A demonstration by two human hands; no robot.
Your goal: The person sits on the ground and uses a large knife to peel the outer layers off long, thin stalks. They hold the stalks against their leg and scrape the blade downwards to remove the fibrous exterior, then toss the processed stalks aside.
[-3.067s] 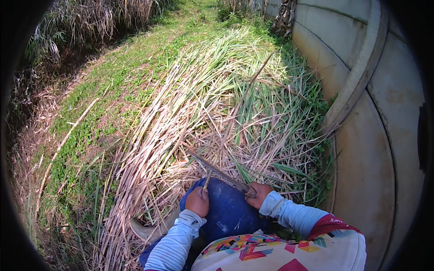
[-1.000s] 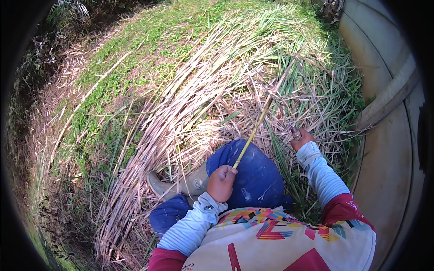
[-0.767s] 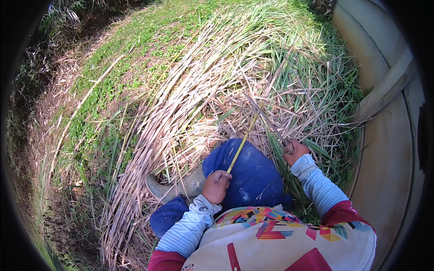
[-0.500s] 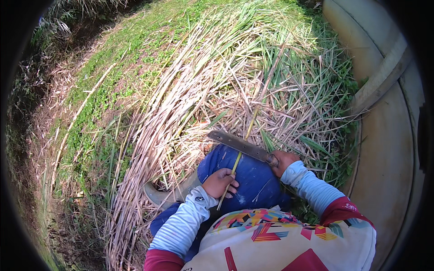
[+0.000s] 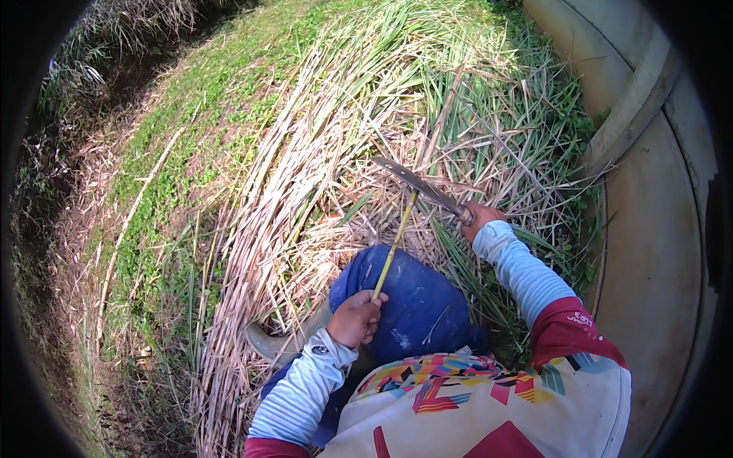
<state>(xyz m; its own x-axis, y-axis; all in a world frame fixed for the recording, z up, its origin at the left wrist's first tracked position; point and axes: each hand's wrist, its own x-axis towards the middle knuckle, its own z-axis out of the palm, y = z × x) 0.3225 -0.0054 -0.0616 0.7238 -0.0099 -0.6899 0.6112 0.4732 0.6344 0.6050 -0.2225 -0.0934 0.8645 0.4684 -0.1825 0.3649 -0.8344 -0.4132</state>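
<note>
My left hand (image 5: 356,319) is closed around the lower end of a thin yellow-green cane stalk (image 5: 394,248), beside my blue-trousered knee (image 5: 412,294). The stalk slants up and away over the knee. Farther out, my right hand (image 5: 482,220) grips the handle of a machete (image 5: 418,183) with a broad dark blade. Its blade lies across the stalk's far end and appears to touch it. Beyond the blade a dry brownish leaf strip (image 5: 441,122) runs on in line; whether it is joined to the stalk I cannot tell.
Cut stalks and long leaves, dry and green, form a heap (image 5: 305,164) in front of me and along my left. A boot (image 5: 279,343) rests against it. Low green plants (image 5: 164,172) cover the ground farther left. A curved tan wall with a rib (image 5: 637,103) stands close on the right.
My right hand has carried the machete away from my body, along the stalk to its far end. My left hand has drawn back slightly, and more stalk now shows between hand and blade.
</note>
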